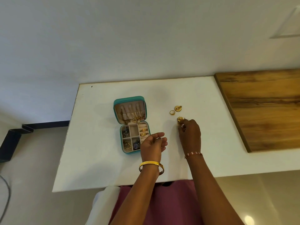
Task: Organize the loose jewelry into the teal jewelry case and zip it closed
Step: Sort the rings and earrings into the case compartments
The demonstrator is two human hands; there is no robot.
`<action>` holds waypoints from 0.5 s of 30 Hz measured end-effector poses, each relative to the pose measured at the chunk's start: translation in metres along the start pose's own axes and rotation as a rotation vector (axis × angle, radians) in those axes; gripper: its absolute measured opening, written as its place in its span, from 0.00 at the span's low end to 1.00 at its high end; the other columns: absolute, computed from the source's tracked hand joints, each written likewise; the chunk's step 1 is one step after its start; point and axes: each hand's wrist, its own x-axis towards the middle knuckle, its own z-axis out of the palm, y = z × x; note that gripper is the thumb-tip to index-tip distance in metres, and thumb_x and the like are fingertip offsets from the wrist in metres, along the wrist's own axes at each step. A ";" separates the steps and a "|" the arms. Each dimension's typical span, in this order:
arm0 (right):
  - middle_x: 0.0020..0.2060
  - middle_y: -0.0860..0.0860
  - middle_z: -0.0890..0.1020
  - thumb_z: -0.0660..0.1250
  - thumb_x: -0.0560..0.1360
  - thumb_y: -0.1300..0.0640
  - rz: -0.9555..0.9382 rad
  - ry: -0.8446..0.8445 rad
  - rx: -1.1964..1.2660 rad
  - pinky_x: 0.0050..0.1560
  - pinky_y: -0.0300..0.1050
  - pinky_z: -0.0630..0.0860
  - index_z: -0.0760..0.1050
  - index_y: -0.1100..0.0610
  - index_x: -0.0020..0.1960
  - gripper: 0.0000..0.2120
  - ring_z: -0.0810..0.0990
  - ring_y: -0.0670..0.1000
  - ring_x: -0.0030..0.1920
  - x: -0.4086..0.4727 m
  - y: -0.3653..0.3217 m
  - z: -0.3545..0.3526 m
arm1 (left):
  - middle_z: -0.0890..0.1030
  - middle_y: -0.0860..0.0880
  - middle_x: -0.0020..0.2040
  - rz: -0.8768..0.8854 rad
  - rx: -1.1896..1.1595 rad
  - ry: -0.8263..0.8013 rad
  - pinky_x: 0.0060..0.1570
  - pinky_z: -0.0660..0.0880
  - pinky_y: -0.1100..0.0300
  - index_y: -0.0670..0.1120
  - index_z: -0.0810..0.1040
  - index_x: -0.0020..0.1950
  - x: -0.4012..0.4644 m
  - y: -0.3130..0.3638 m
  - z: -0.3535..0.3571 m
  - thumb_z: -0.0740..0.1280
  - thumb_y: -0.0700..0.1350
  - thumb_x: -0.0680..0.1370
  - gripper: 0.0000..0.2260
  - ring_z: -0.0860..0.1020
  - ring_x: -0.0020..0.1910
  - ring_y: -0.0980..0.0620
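The teal jewelry case [116, 111] lies open on the white table [97, 159], lid tilted back. Its beige compartments hold gold rings, dark stone pieces and chains. To its right lie a gold ring [172, 112] and a round gold flower piece [178, 108]. My right hand [190, 135] pinches a second gold flower piece [180, 119] just above the table. My left hand [154, 145] hovers by the case's right front corner, fingers loosely curled, holding nothing that I can see.
A wooden board [263, 108] covers the table's right side. The wall stands close behind the table. A dark bench [11, 140] sits on the floor at the left. My pink clothing [162, 205] meets the near table edge.
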 end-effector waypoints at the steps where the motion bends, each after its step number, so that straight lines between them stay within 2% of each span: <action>1: 0.46 0.62 0.77 0.63 0.75 0.64 -0.009 -0.006 -0.012 0.43 0.42 0.65 0.77 0.65 0.51 0.08 0.74 0.60 0.49 0.001 0.000 0.000 | 0.80 0.48 0.38 0.001 0.007 -0.003 0.46 0.77 0.58 0.48 0.78 0.41 0.001 0.000 0.000 0.60 0.34 0.76 0.12 0.79 0.39 0.52; 7: 0.46 0.61 0.76 0.65 0.73 0.65 -0.001 -0.061 0.015 0.43 0.40 0.64 0.77 0.66 0.46 0.05 0.75 0.58 0.48 0.003 0.003 -0.004 | 0.80 0.49 0.38 0.011 0.043 -0.027 0.45 0.77 0.59 0.48 0.77 0.41 0.003 -0.002 0.001 0.60 0.34 0.77 0.12 0.79 0.39 0.52; 10: 0.42 0.58 0.78 0.68 0.72 0.63 0.068 -0.069 0.161 0.36 0.35 0.62 0.78 0.65 0.45 0.05 0.74 0.54 0.41 0.002 0.002 -0.010 | 0.80 0.49 0.38 0.021 0.064 -0.050 0.46 0.76 0.59 0.45 0.79 0.44 0.005 -0.002 0.002 0.60 0.34 0.77 0.10 0.78 0.39 0.52; 12: 0.38 0.55 0.78 0.69 0.72 0.63 0.138 -0.102 0.305 0.35 0.34 0.66 0.77 0.63 0.42 0.03 0.74 0.52 0.38 0.002 0.002 -0.015 | 0.79 0.49 0.38 0.026 0.079 -0.060 0.45 0.76 0.59 0.43 0.79 0.46 0.008 -0.001 0.003 0.60 0.34 0.77 0.09 0.78 0.38 0.52; 15: 0.36 0.58 0.79 0.68 0.72 0.64 0.271 -0.174 0.508 0.36 0.42 0.73 0.75 0.61 0.39 0.04 0.75 0.53 0.31 0.002 0.000 -0.023 | 0.79 0.49 0.38 0.022 0.100 -0.080 0.44 0.76 0.61 0.40 0.78 0.50 0.012 0.000 0.004 0.60 0.34 0.77 0.09 0.78 0.38 0.53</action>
